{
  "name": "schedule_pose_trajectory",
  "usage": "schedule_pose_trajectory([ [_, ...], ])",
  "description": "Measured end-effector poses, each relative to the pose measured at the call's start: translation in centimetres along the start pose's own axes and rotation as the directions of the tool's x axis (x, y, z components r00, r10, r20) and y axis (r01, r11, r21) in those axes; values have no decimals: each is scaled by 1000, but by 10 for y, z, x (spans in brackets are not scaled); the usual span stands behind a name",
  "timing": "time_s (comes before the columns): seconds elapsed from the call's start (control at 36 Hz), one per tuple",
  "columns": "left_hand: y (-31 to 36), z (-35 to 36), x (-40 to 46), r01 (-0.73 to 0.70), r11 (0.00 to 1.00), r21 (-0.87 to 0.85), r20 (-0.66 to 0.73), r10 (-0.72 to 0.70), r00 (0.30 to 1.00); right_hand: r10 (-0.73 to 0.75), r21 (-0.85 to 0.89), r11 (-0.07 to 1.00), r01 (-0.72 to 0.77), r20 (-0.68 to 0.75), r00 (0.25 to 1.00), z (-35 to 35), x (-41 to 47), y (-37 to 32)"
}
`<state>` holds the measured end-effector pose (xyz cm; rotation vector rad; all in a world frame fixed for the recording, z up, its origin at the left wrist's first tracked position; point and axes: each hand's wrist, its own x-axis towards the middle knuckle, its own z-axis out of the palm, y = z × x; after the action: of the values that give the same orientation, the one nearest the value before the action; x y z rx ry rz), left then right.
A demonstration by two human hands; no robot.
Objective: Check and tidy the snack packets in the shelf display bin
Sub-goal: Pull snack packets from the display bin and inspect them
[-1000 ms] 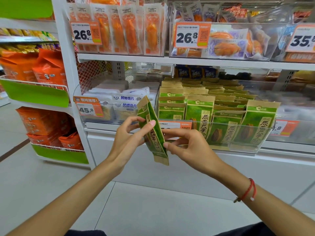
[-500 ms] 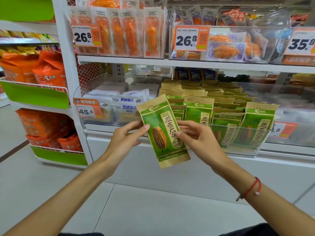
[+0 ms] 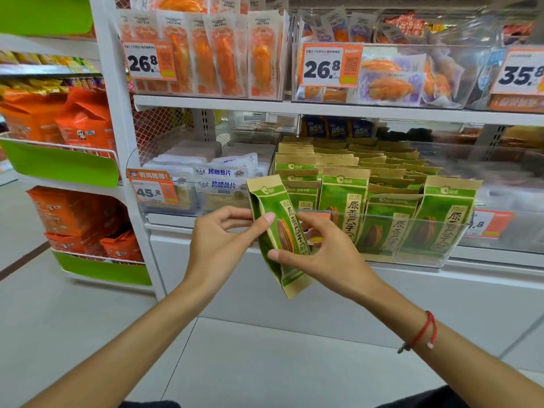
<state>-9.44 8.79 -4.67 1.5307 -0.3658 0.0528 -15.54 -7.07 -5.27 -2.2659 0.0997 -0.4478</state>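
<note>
**One packet held in front of the bin**

At the centre of the frame, the left hand [image 3: 217,240] and the right hand [image 3: 321,254] both pinch one green and brown packet [image 3: 279,231]. Its long axis stands almost upright, with the top leaning a little to the left. It is turned partly sideways, so the printed front faces right. The packet looks flat and unopened. The clear bin [image 3: 412,254] with the other packets [image 3: 344,201] is just behind it, to the upper right, nearer to the right hand.
</note>
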Motion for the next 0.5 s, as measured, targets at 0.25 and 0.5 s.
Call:
schedule_pose_trajectory([
  [0.25,5,-5,-1,-25,998,56,138,17,990,98,287,945,-160,217,971,-11,5,4],
  [0.5,4,-3,-3,-43,993,111,192,22,981,89,351,917,-187,277,957,-10,5,8],
])
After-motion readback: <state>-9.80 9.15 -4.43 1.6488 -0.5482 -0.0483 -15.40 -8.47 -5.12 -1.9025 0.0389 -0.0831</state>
